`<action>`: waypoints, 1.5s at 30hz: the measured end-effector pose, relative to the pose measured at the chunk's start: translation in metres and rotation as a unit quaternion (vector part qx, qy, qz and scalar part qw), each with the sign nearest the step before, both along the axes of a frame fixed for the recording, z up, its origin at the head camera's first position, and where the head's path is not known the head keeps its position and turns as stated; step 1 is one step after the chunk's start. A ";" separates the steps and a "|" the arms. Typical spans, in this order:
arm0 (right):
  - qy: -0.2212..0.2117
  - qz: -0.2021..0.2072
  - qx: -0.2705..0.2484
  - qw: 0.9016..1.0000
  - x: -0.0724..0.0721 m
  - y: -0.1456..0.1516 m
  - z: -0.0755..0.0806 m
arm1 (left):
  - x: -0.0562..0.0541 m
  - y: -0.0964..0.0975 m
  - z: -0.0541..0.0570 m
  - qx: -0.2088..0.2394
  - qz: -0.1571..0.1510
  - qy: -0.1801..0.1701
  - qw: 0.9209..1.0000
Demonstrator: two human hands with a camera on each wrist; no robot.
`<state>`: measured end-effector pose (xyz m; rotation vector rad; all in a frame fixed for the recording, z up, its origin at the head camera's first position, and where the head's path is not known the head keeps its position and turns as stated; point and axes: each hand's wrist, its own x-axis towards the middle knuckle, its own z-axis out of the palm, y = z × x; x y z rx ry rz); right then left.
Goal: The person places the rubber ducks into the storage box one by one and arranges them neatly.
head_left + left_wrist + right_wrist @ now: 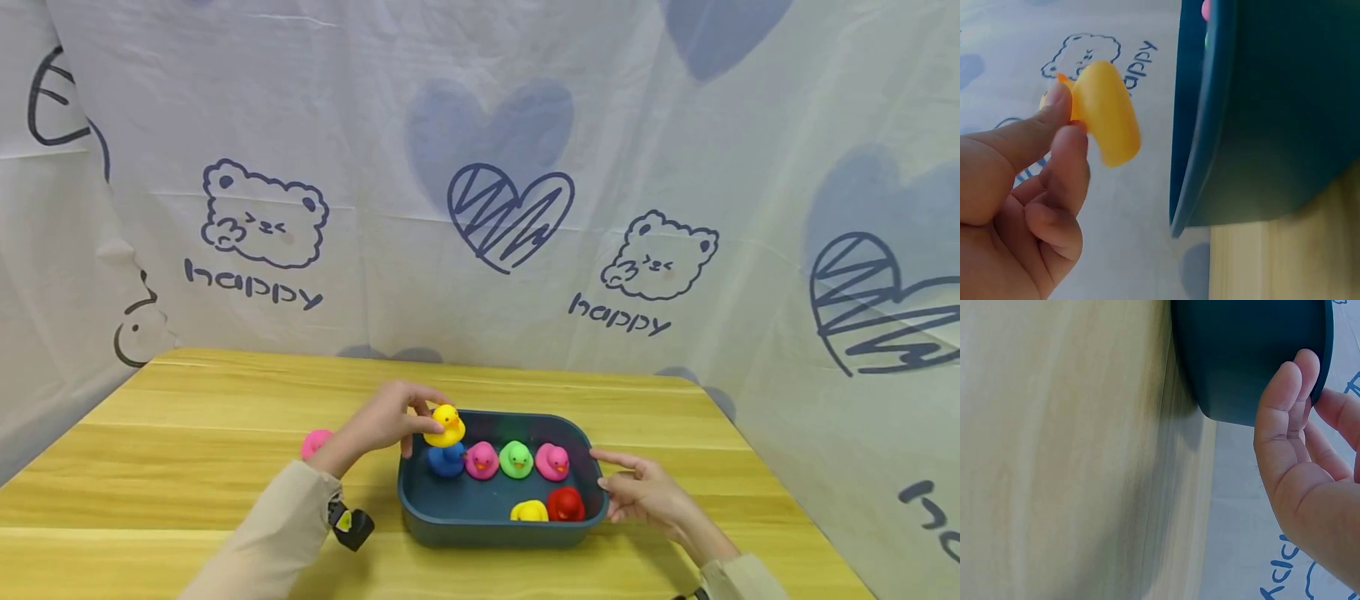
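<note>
My left hand pinches a yellow rubber duck between thumb and fingers, above the back left corner of a dark teal basin. In the left wrist view this duck hangs apart from the basin's wall. My right hand holds the basin's right end, with the thumb at the rim and fingers against the outer wall. Inside, a blue duck, a pink duck, a green duck and another pink duck form a row. A second yellow duck and a red duck sit at the front.
Another pink object, partly hidden behind the left forearm, lies on the wooden table left of the basin. A pale printed cloth hangs behind the table and along its sides. A black strap device is on the left wrist.
</note>
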<state>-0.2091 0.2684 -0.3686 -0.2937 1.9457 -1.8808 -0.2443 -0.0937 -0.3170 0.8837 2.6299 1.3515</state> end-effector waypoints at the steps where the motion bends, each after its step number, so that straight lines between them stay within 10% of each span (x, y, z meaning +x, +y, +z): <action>1: 0.000 0.000 0.000 1.000 0.000 0.000 0.000 | 0.001 0.002 0.000 -0.002 -0.004 -0.007 1.000; 17: 0.001 -0.012 0.010 1.000 0.001 0.000 -0.001 | 0.002 0.032 -0.018 -0.054 -0.087 0.012 0.995; 29: -0.002 -0.014 0.012 1.000 0.001 0.000 0.000 | 0.004 0.045 -0.032 -0.037 -0.129 -0.042 0.990; 45: 0.002 -0.017 0.023 1.000 0.000 0.000 -0.003 | 0.009 0.061 -0.041 0.002 -0.100 -0.121 0.988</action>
